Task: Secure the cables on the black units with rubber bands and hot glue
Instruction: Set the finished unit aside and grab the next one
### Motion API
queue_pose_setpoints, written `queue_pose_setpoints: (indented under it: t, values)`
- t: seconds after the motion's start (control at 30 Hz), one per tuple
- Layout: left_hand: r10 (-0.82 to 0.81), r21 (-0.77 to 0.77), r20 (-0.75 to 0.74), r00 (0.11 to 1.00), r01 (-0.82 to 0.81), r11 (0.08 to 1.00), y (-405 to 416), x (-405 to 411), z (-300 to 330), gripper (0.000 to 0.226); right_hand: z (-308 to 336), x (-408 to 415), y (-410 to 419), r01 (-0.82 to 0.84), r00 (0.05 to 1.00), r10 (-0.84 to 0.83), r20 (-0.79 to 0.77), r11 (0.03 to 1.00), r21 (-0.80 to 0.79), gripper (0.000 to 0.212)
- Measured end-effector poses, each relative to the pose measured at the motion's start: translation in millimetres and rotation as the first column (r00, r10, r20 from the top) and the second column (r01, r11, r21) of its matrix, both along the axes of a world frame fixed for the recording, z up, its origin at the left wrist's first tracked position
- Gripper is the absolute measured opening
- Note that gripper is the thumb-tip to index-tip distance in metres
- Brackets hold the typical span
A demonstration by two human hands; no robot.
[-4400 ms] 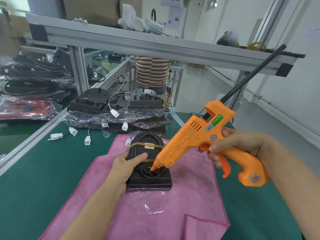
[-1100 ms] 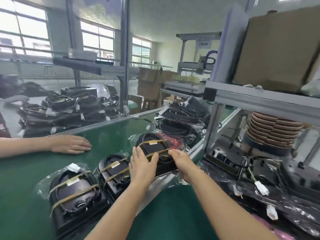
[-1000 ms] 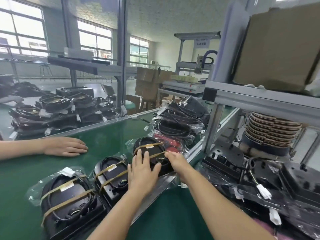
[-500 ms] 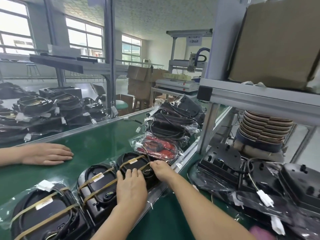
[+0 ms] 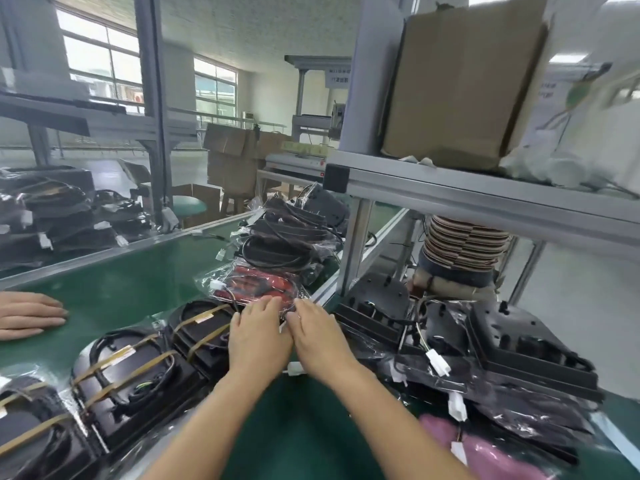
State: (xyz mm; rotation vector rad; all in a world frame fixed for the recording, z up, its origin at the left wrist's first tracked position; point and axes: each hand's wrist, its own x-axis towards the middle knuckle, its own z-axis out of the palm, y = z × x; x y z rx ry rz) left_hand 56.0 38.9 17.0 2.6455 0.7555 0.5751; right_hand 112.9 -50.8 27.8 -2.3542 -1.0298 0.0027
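Note:
A row of black units with coiled cables held by tan rubber bands lies on the green belt at lower left. The nearest-to-hand banded unit (image 5: 202, 327) sits just left of my left hand (image 5: 259, 341), whose straight fingers lie flat over its right end. My right hand (image 5: 318, 337) lies flat beside it, fingers straight, touching crinkled plastic by the belt's metal rail. A second banded unit (image 5: 128, 372) and a third (image 5: 27, 434) follow to the left. No glue gun is in view.
A red part in a plastic bag (image 5: 256, 284) and a pile of bagged black cables (image 5: 287, 237) lie beyond my hands. Unbanded black units (image 5: 519, 355) with white connectors crowd the right. Another person's hand (image 5: 31, 315) rests on the belt at left. A pink cloth (image 5: 485, 452) shows at lower right.
The banded unit under my hands has slid left on the belt toward the other banded ones. Both hands now lie flat and closer together. The view has swung right.

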Motion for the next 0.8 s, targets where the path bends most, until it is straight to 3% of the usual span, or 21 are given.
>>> queue_pose_setpoints:
  t: [0.1, 0.2, 0.33, 0.43, 0.53, 0.67, 0.8]
  values:
    - [-0.141, -0.389, 0.182, 0.973, 0.203, 0.898, -34, 31, 8, 0.050, 11, 5, -44, 0.224, 0.959, -0.199, 0.204, 0.968, -0.110, 0.045]
    - [-0.077, -0.674, 0.286, 0.955, 0.257, 0.692, -59, 62, 19, 0.055, 14, 9, -79, 0.370, 0.890, -0.271, 0.367, 0.899, -0.234, 0.051]
    - [0.099, -0.902, 0.200, 0.975, 0.144, 0.406, -63, 97, 26, 0.075, 10, 12, -110, 0.447, 0.858, -0.297, 0.419, 0.834, -0.323, 0.070]
    - [0.063, -0.966, 0.117, 0.991, 0.099, 0.239, -59, 108, 21, 0.058, 5, 11, -119, 0.445, 0.864, -0.274, 0.422, 0.807, -0.388, 0.078]
    - [0.011, -0.965, 0.115, 0.993, 0.109, 0.238, -59, 112, 21, 0.046, -2, 12, -121, 0.430, 0.873, -0.254, 0.416, 0.802, -0.415, 0.068]
    - [0.088, -0.966, 0.126, 0.988, 0.102, 0.237, -56, 114, 25, 0.045, -8, 12, -120, 0.440, 0.868, -0.261, 0.423, 0.800, -0.408, 0.065]
    - [0.140, -0.972, 0.191, 0.972, 0.168, 0.163, -58, 116, 24, 0.040, -9, 14, -122, 0.443, 0.868, -0.281, 0.408, 0.810, -0.384, 0.069]
